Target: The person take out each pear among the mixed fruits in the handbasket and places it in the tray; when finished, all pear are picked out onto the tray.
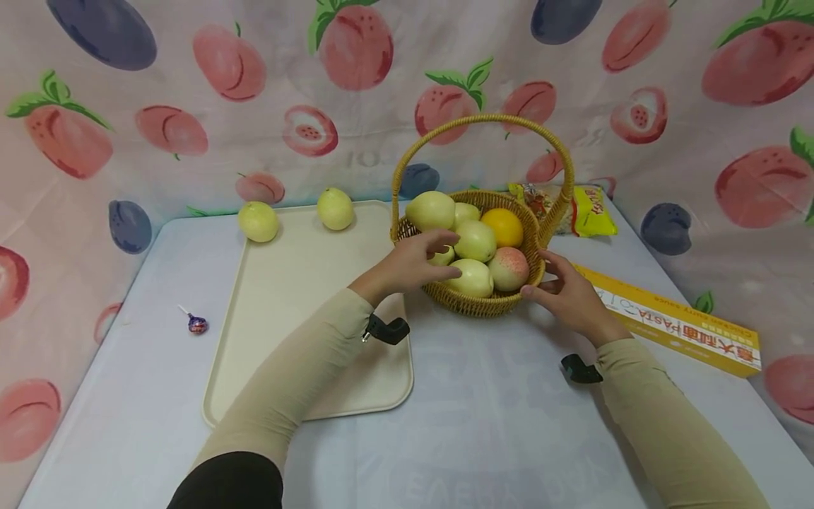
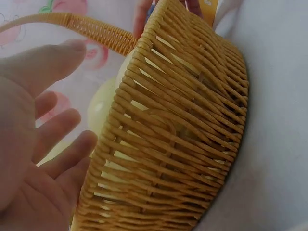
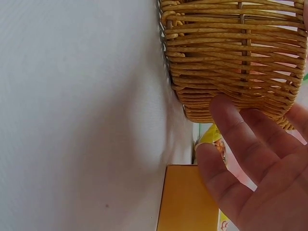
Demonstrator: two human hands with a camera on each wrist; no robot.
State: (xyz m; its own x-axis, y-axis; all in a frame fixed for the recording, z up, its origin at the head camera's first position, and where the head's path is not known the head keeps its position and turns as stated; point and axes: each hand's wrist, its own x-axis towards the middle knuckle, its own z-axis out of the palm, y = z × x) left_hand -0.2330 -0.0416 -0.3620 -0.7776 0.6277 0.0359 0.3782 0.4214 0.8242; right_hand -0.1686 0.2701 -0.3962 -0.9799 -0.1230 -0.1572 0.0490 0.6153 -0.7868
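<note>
Spreading its fingers, your left hand [image 1: 413, 263] hovers by pale-green round fruit [image 1: 475, 241] in the golden, arch-handled wicker basket [image 1: 473, 305] near the surface's [image 1: 490, 403] back edge; your right hand's [image 1: 571, 298] extended fingers touch its wall.

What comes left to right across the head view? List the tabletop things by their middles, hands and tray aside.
Lollipop, left loose green fruit, right loose green fruit, wicker basket, yellow packet, pasta box.

Left hand [image 1: 416, 263]: room leftward over tray [image 1: 305, 283], basket handle [image 1: 481, 119] arches beyond. Right hand [image 1: 572, 298]: basket [image 1: 477, 305] blocks left, yellow box [image 1: 677, 322] right.
</note>
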